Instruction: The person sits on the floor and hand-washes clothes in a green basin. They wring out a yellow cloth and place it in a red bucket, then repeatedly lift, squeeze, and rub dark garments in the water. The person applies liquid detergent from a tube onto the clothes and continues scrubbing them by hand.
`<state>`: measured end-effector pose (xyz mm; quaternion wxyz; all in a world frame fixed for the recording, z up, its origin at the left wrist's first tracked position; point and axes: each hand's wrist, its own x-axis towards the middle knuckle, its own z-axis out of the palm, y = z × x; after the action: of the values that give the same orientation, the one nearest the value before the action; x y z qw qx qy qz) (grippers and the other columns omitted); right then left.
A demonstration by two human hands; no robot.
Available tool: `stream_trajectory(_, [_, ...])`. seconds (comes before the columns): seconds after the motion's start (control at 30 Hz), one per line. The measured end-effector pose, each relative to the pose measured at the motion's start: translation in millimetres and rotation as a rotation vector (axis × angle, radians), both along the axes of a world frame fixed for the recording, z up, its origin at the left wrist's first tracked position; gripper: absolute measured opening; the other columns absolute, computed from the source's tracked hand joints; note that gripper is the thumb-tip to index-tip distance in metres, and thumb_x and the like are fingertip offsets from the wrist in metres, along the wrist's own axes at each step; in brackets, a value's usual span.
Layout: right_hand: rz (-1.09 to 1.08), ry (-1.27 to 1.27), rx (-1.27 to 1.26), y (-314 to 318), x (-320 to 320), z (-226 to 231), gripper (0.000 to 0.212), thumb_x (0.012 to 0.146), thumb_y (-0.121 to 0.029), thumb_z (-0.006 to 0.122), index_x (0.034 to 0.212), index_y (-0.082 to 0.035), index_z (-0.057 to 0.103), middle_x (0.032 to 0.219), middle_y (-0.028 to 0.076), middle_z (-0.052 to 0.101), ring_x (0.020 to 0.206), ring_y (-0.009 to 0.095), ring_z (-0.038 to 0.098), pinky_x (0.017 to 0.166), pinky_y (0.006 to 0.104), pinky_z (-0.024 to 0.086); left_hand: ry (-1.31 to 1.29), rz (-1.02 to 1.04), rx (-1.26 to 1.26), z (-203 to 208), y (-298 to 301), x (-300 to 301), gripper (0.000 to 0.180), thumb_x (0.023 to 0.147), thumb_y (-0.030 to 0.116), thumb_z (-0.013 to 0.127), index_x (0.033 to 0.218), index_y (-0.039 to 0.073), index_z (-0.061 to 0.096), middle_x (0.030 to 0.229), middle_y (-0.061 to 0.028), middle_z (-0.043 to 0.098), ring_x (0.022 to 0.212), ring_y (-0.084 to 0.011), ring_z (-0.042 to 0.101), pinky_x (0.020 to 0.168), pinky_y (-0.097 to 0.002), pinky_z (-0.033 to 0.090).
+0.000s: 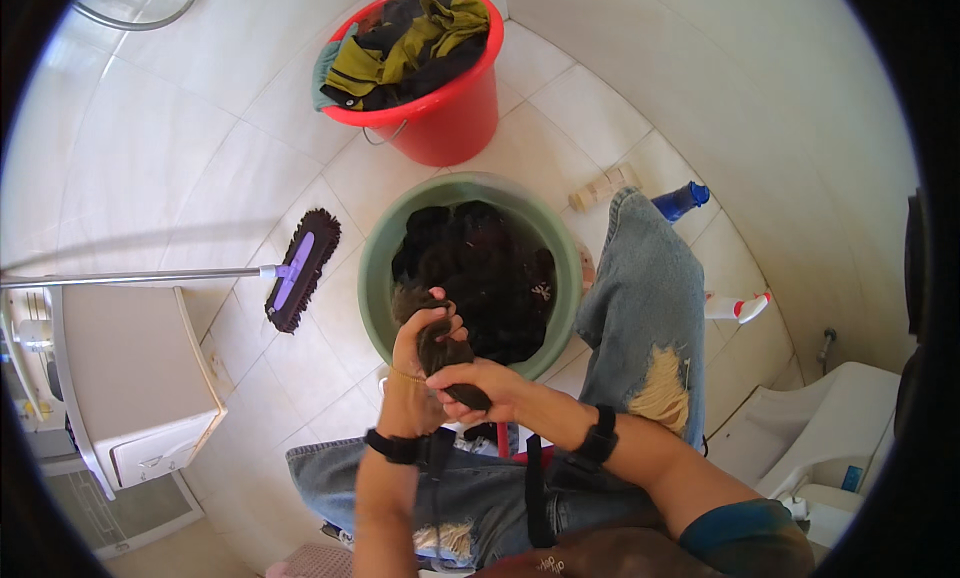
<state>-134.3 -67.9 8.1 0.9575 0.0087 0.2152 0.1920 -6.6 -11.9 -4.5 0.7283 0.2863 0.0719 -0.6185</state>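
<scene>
Both my hands grip a dark brown, wet-looking cloth point(440, 352), bunched and twisted between them over the near edge of a green basin point(372, 268). My left hand point(412, 346) is closed round its upper part, fingers curled. Closer to me, my right hand point(490, 390) is wrapped round the lower end, and a short dark bulge sticks out below the fingers. Dark clothes point(478, 268) lie soaking in the basin's water. Whether the cloth is a whole garment or part of one cannot be made out.
Behind the basin stands a red bucket point(455, 128) heaped with dark and olive clothes point(400, 53). A purple flat mop point(297, 268) lies left, near a white cabinet point(140, 368). On the right are a blue bottle point(682, 200), a white bottle point(735, 307) and a toilet point(835, 448).
</scene>
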Motion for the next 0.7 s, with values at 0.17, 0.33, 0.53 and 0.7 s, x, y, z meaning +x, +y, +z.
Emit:
stream_trajectory(0.17, [-0.025, 0.156, -0.627, 10, 14, -59, 0.024, 0.064, -0.017, 0.069, 0.073, 0.001, 0.057, 0.056, 0.008, 0.052, 0.039, 0.016, 0.047, 0.031, 0.0278, 0.031, -0.599, -0.117, 0.564, -44, -12, 3, 0.022, 0.07, 0.004, 0.058, 0.092, 0.004, 0.055, 0.07, -0.0055, 0.051, 0.062, -0.0177, 0.052, 0.056, -0.0295, 0.044])
stream_trajectory(0.33, [0.164, 0.331, -1.398, 26, 12, -104, 0.034, 0.063, -0.023, 0.07, 0.077, 0.006, 0.06, 0.072, 0.022, 0.061, 0.063, 0.031, 0.061, 0.052, 0.0384, 0.047, -1.212, -0.171, 0.877, -106, -11, -7, 0.021, 0.065, 0.011, 0.063, 0.079, -0.005, 0.06, 0.081, -0.0147, 0.061, 0.072, -0.0288, 0.059, 0.068, -0.0354, 0.046])
stream_trajectory(0.53, [0.255, 0.29, -1.738, 34, -2, -103, 0.042, 0.065, -0.025, 0.067, 0.089, 0.006, 0.052, 0.08, 0.026, 0.061, 0.081, 0.038, 0.061, 0.069, 0.0438, 0.049, -1.412, -0.327, 1.354, -124, 3, -24, 0.035, 0.066, 0.023, 0.065, 0.079, -0.009, 0.062, 0.083, -0.0253, 0.063, 0.08, -0.0357, 0.06, 0.073, -0.0375, 0.047])
stream_trajectory(0.7, [0.29, 0.135, -1.809, 37, 2, -80, 0.056, 0.065, -0.025, 0.066, 0.102, 0.005, 0.039, 0.081, 0.026, 0.061, 0.08, 0.04, 0.06, 0.068, 0.045, 0.049, -0.264, -0.05, 0.798, -95, 44, -4, 0.027, 0.077, 0.021, 0.06, 0.094, 0.0, 0.06, 0.092, -0.0124, 0.063, 0.076, -0.0248, 0.061, 0.072, -0.0346, 0.05])
